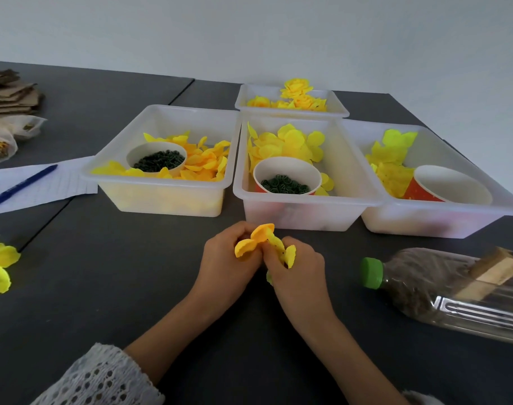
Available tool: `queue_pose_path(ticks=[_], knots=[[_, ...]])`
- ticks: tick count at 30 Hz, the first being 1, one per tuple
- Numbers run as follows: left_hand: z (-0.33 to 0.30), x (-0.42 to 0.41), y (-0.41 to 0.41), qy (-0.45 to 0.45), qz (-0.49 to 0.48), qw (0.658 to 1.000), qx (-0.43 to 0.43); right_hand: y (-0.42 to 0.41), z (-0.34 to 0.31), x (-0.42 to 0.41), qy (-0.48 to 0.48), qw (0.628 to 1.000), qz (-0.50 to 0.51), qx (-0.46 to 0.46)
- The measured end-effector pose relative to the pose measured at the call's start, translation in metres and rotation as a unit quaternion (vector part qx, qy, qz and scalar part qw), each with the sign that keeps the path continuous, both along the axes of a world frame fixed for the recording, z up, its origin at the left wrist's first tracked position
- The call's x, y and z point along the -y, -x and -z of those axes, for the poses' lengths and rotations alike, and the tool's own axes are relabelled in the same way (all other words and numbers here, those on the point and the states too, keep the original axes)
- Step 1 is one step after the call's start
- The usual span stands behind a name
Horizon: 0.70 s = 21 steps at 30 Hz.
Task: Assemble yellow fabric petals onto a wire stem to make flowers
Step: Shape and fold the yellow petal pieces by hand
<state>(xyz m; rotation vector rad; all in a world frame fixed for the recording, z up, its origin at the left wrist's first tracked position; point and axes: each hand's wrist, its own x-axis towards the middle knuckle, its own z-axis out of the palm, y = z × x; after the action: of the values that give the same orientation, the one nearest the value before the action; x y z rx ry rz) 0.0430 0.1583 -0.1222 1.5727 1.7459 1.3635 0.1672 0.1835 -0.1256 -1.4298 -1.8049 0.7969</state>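
flower: half-built yellow petal cluster [262, 242] held above the dark table [132, 287], just in front of the middle bin [305, 197]
left hand [229, 258]: curled round the petals, steadying them
right hand [297, 266]: fingers pinch the other side, likely pushing a petal on
wire stem: hidden by the hands, can't confirm
supply: bins within reach; paper cup [287, 176] of green rings near the hands

Matt dark table [118, 287]; translucent plastic bins [167, 197]; fabric petals [261, 235].
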Motion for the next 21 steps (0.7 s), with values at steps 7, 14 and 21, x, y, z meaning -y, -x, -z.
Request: queue_pose_path(ticks=[7, 14, 21], knots=[[0.002, -0.002, -0.002, -0.013, 0.003, 0.999, -0.031, 0.001, 0.003, 0.009, -0.039, 0.998, -0.020, 0.039], [0.003, -0.003, -0.007, -0.004, -0.013, 1.000, -0.010, 0.004, 0.007, 0.015, -0.061, 0.998, -0.002, -0.018], [0.007, -0.006, -0.002, 0.009, -0.027, 1.000, -0.012, 0.004, 0.002, 0.024, -0.101, 0.993, 0.021, -0.052]])
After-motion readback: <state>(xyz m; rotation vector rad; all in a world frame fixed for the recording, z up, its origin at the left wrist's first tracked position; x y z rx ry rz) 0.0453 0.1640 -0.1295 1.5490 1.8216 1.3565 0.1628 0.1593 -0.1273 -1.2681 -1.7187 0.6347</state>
